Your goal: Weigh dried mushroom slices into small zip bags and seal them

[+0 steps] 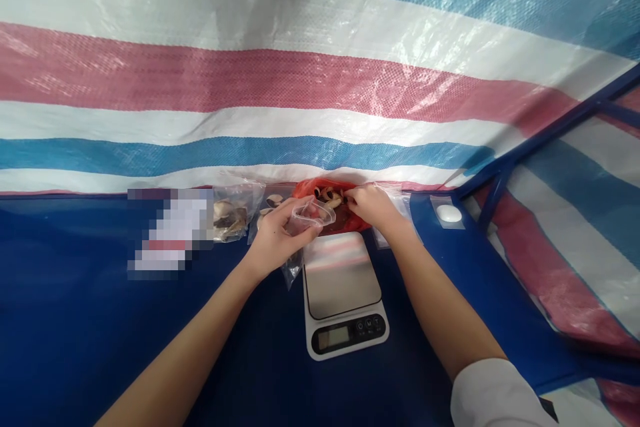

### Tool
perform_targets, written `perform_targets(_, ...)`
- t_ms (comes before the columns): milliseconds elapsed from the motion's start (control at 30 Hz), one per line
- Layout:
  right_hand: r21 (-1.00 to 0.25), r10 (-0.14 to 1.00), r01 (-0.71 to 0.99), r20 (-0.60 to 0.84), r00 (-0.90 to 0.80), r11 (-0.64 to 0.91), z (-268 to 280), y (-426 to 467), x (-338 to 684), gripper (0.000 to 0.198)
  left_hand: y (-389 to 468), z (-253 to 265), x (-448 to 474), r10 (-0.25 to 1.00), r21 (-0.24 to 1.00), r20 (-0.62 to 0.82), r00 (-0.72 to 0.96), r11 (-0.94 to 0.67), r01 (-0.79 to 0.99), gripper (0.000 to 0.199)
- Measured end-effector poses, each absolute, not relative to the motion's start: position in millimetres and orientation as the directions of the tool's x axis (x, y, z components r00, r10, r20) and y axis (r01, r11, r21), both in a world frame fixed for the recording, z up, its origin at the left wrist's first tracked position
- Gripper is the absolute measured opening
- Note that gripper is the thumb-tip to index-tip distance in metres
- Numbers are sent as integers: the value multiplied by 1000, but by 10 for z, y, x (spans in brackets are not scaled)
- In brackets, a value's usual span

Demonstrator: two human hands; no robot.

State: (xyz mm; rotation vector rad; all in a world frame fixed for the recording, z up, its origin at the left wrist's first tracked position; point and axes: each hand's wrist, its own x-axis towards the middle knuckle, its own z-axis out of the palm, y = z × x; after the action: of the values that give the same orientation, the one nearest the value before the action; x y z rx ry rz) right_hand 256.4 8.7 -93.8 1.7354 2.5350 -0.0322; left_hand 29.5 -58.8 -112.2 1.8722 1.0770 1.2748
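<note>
My left hand (pixel 274 240) pinches a small clear plastic bag (pixel 313 215) between thumb and fingers, its mouth open and facing up; the bag's lower part hangs beneath my hand, just beside the scale's left edge. My right hand (pixel 371 205) reaches in from the right to the red plastic bag (pixel 320 184), which lies open at the far edge of the blue table (pixel 75 333). Its bent fingertips are at the tan, curled dried pieces (pixel 331 197) inside; I cannot tell whether they grip one.

Nearer to me, between my forearms, sits a white kitchen scale (pixel 345 280) with a shiny metal plate and a dark control panel at its near end.

To the left of the red bag is a clear bag of pale and brown pieces (pixel 230 217), and farther left a blurred-out patch (pixel 173 233). On the right, beyond my right forearm, a small clear packet holds a white oval object (pixel 449 213). Red, white and blue striped sheeting (pixel 250 80) rises behind the table, with a blue metal frame (pixel 550 127) at the right.
</note>
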Motion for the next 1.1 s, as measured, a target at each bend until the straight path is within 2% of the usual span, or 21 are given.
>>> perform_targets(133, -8, 934, 935, -45, -353, 353, -889, 19, 2605, 34, -593, -1141, 294, 892, 849, 407, 199, -449, 279, 48)
perform_targets(333, -144, 940, 931, -15, -342, 337, -798, -89, 2665, 25, -596, -1131, 298, 889, 844, 407, 209, -453, 287, 48)
perform_targets(567, -218, 949, 927, -10, -314, 305, -824, -149, 2643, 27, -585, -1141, 301, 891, 843, 399, 214, -449, 296, 49)
perform_targets(733, -225, 955, 930, 9, -297, 292, -885, -138, 2616, 23, -584, -1158, 307, 893, 846, 399, 206, -446, 292, 50)
perform_targets(967, -188, 965, 947, 46, -258, 262, -996, -85, 2572, 28, -581, -1179, 303, 898, 845, 388, 209, -437, 309, 48)
perform_targets(1033, -243, 967, 937, 78, -241, 253, -998, -78, 2595, 29, -578, -1186, 301, 897, 845, 391, 206, -438, 307, 48)
perform_targets(1100, -356, 963, 894, 109, -248, 271, -977, -78, 2637, 26, -575, -1189, 303, 896, 846, 393, 206, -440, 303, 48)
